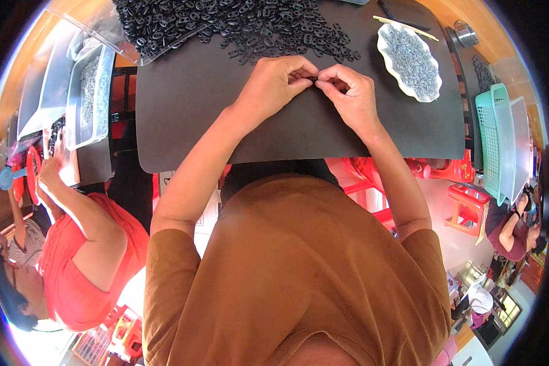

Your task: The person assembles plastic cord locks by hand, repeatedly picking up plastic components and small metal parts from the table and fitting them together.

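My left hand [274,82] and my right hand [349,91] meet over the dark table [189,116], thumbs and fingertips pinched together. Between them sits a small black piece [313,78], mostly covered by the fingers. It looks like one of the black plastic pieces with holes [274,33] heaped just beyond my hands, though its exact shape is hidden. To the right of my right hand stands a white scalloped dish [382,50] full of small, thin, silvery parts [410,64].
A clear plastic bin edge [158,56] borders the heap at the far left. Pale sticks [405,27] lie across the dish's far rim. Beyond the table's right side is a mint-green basket [489,143]. At left, a person in red [91,262] works beside a clear tub [73,122].
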`<state>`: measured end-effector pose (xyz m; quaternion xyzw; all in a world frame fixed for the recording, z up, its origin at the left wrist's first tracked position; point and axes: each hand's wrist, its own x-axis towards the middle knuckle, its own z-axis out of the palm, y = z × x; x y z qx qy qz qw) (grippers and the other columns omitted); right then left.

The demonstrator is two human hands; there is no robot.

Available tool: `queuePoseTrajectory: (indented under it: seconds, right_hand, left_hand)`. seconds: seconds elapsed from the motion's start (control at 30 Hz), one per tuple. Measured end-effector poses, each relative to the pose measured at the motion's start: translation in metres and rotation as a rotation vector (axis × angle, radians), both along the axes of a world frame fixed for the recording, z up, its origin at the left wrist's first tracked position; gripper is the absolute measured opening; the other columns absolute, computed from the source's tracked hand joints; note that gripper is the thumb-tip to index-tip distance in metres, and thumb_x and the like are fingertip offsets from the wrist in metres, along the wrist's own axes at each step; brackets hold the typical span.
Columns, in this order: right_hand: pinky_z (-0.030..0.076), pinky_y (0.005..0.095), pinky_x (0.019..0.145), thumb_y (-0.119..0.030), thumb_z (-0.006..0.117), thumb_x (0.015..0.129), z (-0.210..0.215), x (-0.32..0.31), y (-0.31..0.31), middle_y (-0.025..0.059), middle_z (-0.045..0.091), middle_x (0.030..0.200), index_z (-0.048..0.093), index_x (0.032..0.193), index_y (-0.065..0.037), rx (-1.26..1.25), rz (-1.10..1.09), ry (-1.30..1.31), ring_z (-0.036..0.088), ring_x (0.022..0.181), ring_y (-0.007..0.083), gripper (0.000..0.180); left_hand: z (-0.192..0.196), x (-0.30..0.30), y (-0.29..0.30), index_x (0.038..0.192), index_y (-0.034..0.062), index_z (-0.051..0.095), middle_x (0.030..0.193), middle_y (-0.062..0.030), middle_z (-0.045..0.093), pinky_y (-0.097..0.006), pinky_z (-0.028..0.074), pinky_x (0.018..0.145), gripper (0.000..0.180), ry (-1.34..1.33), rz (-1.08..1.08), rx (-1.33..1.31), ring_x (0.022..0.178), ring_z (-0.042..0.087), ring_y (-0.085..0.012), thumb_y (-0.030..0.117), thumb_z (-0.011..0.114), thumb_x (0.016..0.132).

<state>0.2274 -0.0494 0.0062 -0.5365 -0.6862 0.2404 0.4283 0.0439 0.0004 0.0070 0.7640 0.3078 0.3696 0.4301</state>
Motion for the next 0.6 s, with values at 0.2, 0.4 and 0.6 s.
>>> queuePoseTrajectory:
  seconds: [0.2,0.4,0.6]
  right_hand:
    - [0.052,0.0253,0.059,0.000,0.072,0.077,0.0041,-0.0032,-0.0033,0.0075,0.069,0.079,0.067,0.086,0.000,0.058,-0.040,-0.047,0.065,0.064,0.0135,0.010]
    - [0.052,0.0262,0.059,0.001,0.072,0.076,0.0038,-0.0025,-0.0050,0.0079,0.067,0.081,0.066,0.083,0.000,0.095,0.015,-0.028,0.065,0.067,0.0158,0.009]
    - [0.051,0.0302,0.060,0.003,0.069,0.076,0.0001,-0.0005,-0.0035,0.0086,0.064,0.079,0.062,0.080,0.000,0.138,0.053,-0.091,0.064,0.068,0.0211,0.008]
  left_hand:
    - [-0.0047,-0.0032,0.0012,0.093,-0.0008,0.070,0.084,-0.0072,0.069,-0.026,0.054,0.070,0.011,0.033,0.013,0.015,0.076,0.067,-0.0124,0.001,0.070,0.081]
    - [-0.0075,-0.0023,-0.0010,0.090,-0.0009,0.070,0.085,-0.0068,0.069,-0.026,0.054,0.070,0.010,0.035,0.016,0.016,0.077,0.067,-0.0128,0.001,0.070,0.081]
    - [-0.0114,-0.0004,-0.0014,0.089,-0.0005,0.070,0.085,-0.0073,0.068,-0.026,0.054,0.069,0.009,0.009,-0.003,0.081,0.077,0.067,-0.0144,-0.002,0.069,0.080]
